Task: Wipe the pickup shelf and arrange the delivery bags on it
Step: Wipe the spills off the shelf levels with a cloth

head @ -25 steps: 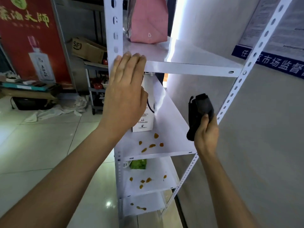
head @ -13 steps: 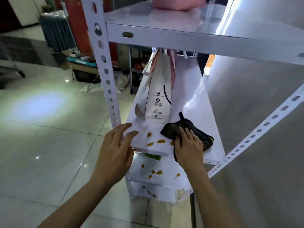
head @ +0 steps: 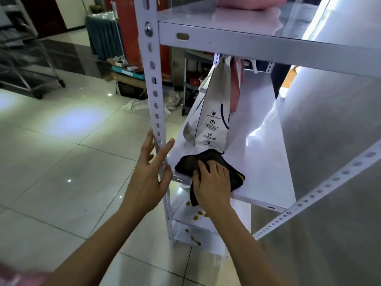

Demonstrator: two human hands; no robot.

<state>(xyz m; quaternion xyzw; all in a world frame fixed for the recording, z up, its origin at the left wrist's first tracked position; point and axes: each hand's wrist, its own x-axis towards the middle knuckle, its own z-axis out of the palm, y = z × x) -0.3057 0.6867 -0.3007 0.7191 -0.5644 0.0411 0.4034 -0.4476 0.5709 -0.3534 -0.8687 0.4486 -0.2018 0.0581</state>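
Note:
A white metal shelf unit stands against the wall, and its middle shelf (head: 261, 172) is at hand height. My right hand (head: 213, 180) presses a black cloth (head: 190, 163) flat on the front of that shelf, fingers spread over it. My left hand (head: 149, 176) is at the front left upright post (head: 153, 83), thumb and fingers on either side of it. A white paper delivery bag (head: 210, 120) stands on the same shelf just behind the cloth, with a pink bag (head: 236, 87) behind it. Another pink bag (head: 251, 2) sits on the top shelf.
Two lower shelves carry orange-brown spots (head: 199, 213). A grey wall (head: 329, 141) closes the right side. Glossy tiled floor (head: 61, 162) lies to the left, with a trolley (head: 31, 65), boxes and a red banner further back.
My right hand slid the cloth left over the spots on the middle shelf, which no longer show. My left hand moved from the shelf's front edge up to the post.

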